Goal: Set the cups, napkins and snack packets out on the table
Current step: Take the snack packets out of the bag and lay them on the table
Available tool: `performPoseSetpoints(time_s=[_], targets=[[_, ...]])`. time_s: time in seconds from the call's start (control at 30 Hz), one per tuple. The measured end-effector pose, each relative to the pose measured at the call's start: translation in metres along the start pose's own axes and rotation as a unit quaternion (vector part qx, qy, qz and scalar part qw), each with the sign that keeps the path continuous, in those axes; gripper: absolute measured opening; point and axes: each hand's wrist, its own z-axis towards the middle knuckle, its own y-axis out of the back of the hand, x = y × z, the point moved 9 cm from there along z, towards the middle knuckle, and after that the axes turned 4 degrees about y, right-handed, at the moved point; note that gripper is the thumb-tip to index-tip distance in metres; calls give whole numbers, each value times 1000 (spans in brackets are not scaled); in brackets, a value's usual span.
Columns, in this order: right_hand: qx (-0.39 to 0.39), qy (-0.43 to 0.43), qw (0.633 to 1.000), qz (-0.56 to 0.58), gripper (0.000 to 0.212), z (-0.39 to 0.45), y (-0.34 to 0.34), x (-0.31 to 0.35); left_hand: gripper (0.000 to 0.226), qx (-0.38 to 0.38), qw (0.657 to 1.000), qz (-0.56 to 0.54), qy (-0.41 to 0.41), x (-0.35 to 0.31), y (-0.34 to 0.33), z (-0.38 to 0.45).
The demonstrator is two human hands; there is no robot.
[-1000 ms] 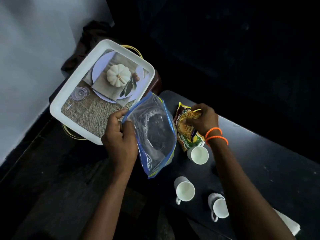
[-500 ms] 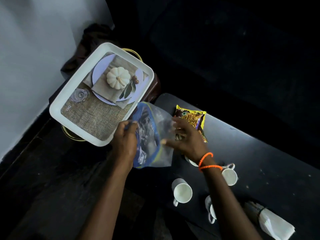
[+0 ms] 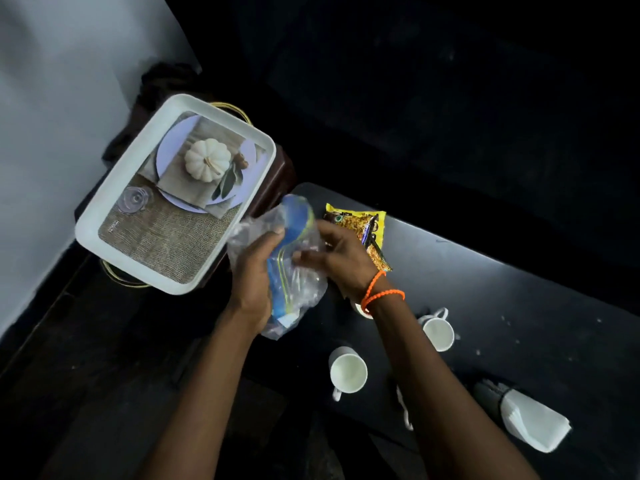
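Note:
My left hand (image 3: 254, 271) grips a clear plastic bag with blue and yellow edging (image 3: 294, 244) at the left end of the dark table (image 3: 519, 306). My right hand (image 3: 341, 258) presses on the same bag from the right, fingers spread over the plastic. A yellow snack packet (image 3: 360, 225) lies flat on the table just beyond my right hand. White cups stand below: one (image 3: 348, 372) near the front, one (image 3: 437, 332) to its right, a third mostly hidden under my right wrist. White napkins in a holder (image 3: 530, 419) sit at the lower right.
A white tray (image 3: 104, 216) with a printed pumpkin picture rests on a low stand left of the table, close to the bag. A pale wall (image 3: 52, 116) runs along the left. The far side and the floor are dark.
My right hand left the snack packet on the table and came onto the bag. The bag is now crumpled between both hands. The view shifted right, showing the napkins.

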Motion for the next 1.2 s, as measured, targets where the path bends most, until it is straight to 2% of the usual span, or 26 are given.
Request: performPoseSetpoints(time_s=[0.03, 0.07, 0.13, 0.17, 0.2, 0.23, 0.3, 0.33, 0.4, 0.47, 0.53, 0.57, 0.63, 0.7, 0.73, 0.77, 0.83, 0.87, 0.9, 0.97, 1.03, 1.1, 1.2], targets=[[-55, 1, 998, 19, 30, -2, 11, 3, 19, -66, 993, 64, -72, -13, 2, -3], [-112, -2, 992, 51, 21, -4, 24, 5, 12, -136, 971, 131, -145, -29, 4, -10], [-196, -14, 967, 163, 19, -9, 49, 2, 19, -221, 929, 195, -222, -44, 4, -23], [-216, -18, 951, 222, 22, -11, 58, 0, 26, -210, 936, 189, -212, -41, 1, -23], [-224, -21, 937, 267, 24, -14, 63, 0, 32, -157, 961, 159, -162, -31, -8, -16], [-225, -26, 929, 293, 25, -17, 64, -1, 38, -66, 988, 106, -89, -15, -27, -9], [-200, -41, 933, 297, 22, -28, 59, -1, 55, 87, 995, 46, 21, 16, -70, -7], [-183, -51, 941, 281, 18, -36, 57, -1, 60, 118, 991, 46, 36, 25, -86, -7], [-166, -64, 968, 178, 17, -50, 74, 0, 59, 76, 995, 54, 33, 37, -104, -6], [-157, -52, 985, -53, 20, -57, 107, 11, 42, 7, 999, 29, 40, 51, -116, -5], [-129, -26, 944, -302, 12, -64, 124, 32, 19, -40, 998, 5, 50, 63, -132, -2], [-135, -7, 920, -367, 13, -71, 129, 39, 17, -63, 997, 4, 50, 69, -140, 0], [-213, 42, 905, -365, 21, -95, 146, 54, 17, -94, 994, 40, 28, 73, -155, 6], [-321, 90, 886, -323, 29, -127, 180, 67, 31, -122, 989, 85, 0, 71, -167, 16], [-345, 99, 881, -308, 35, -140, 197, 67, 36, -132, 986, 105, 4, 74, -173, 19], [-335, 95, 890, -293, 47, -148, 210, 64, 36, -140, 982, 128, 15, 79, -180, 20], [-249, 63, 934, -247, 83, -155, 225, 48, 34, -140, 977, 152, 52, 99, -198, 13], [-214, 50, 950, -221, 97, -159, 230, 40, 34, -123, 977, 152, 79, 114, -211, 7], [-201, 42, 957, -203, 101, -165, 237, 34, 34, -88, 978, 145, 121, 132, -226, 0], [-238, 55, 950, -194, 87, -183, 259, 27, 38, 1, 975, 115, 191, 163, -261, -20], [-328, 70, 918, -211, 55, -208, 288, 22, 44, 77, 971, 82, 213, 180, -294, -35], [-438, 39, 870, -221, 27, -244, 317, 10, 45, 150, 960, 62, 227, 195, -324, -49], [-522, -5, 825, -217, 22, -295, 343, -10, 44, 256, 922, 127, 263, 229, -362, -90]])
